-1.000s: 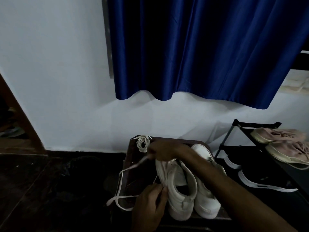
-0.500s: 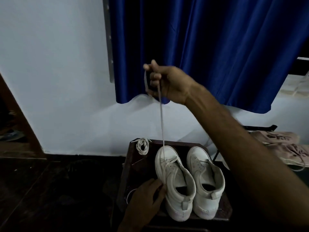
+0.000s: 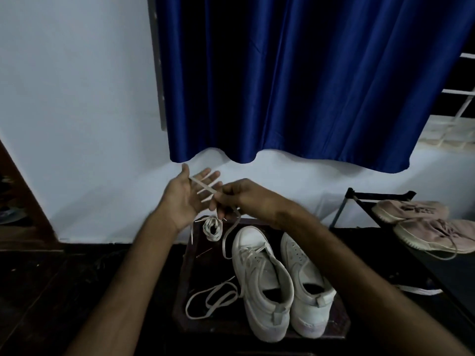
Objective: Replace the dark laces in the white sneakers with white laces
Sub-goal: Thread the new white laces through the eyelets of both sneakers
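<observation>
Two white sneakers stand side by side on a dark wooden stool (image 3: 185,291). The left sneaker (image 3: 259,286) has a white lace partly threaded; the right sneaker (image 3: 305,283) shows no lace. Above them my left hand (image 3: 187,196) is held palm up with straight, spread fingers, and the white lace (image 3: 205,187) runs across them in a few turns. My right hand (image 3: 239,199) pinches that lace, which then drops in a loop to the left sneaker. The lace's other end (image 3: 210,299) lies loose on the stool. A coiled white lace (image 3: 212,227) sits at the stool's far edge.
A black shoe rack (image 3: 359,199) stands to the right with pink sneakers (image 3: 421,222) on top and dark shoes (image 3: 416,286) below. A blue curtain (image 3: 295,78) hangs over the white wall behind. The floor is dark.
My right hand came down from its high pull on the lace. My left hand left the sneaker and rose, and the lace now lies across its spread fingers.
</observation>
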Demonstrator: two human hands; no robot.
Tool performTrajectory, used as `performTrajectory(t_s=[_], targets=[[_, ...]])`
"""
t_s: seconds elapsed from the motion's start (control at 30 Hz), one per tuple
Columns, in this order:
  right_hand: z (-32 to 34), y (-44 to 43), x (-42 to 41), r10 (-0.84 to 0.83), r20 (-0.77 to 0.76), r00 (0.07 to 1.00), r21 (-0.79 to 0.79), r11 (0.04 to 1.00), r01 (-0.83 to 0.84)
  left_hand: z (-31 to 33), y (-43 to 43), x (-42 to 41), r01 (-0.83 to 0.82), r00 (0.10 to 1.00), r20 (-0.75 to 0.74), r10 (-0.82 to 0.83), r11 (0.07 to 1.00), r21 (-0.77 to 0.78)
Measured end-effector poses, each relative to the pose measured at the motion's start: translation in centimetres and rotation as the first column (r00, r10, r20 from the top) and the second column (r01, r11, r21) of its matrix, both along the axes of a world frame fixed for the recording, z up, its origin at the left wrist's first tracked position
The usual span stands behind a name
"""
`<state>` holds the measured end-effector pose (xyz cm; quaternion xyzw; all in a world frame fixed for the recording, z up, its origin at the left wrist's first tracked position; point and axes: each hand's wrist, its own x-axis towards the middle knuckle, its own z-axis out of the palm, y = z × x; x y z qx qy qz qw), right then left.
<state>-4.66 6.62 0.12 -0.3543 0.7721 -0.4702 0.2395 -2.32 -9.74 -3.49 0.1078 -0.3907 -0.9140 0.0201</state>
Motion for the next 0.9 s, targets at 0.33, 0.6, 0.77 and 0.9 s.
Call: performTrajectory(t_s=[0.33, 0.6, 0.77, 0.9], targets=[[-4.6, 3.4, 0.4, -0.008, -0.039, 0.999, 0.123, 0.992, 0.013, 2.8, -2.3, -0.6, -0.421, 0.907, -0.061, 0.418, 0.887, -0.187], [-7.8, 9.3, -0.4, -0.047, -0.506, 0.861, 0.567, 0.734, 0.373, -3.1, 5.9, 1.5, -0.131, 0.99, -0.111, 0.083, 0.821, -0.556], [-9.0, 10.7, -1.5, -0.051, -0.401, 0.915, 0.575, 0.763, 0.295, -8.4, 8.7, 1.2, 0.035, 0.995, -0.047, -0.088, 0.743, -0.669], [-10.4, 10.4, -1.4, -0.138, -0.492, 0.859, 0.484, 0.777, 0.402, -9.7, 10.3, 1.1, 0.037, 0.997, -0.019, -0.076, 0.663, -0.747]])
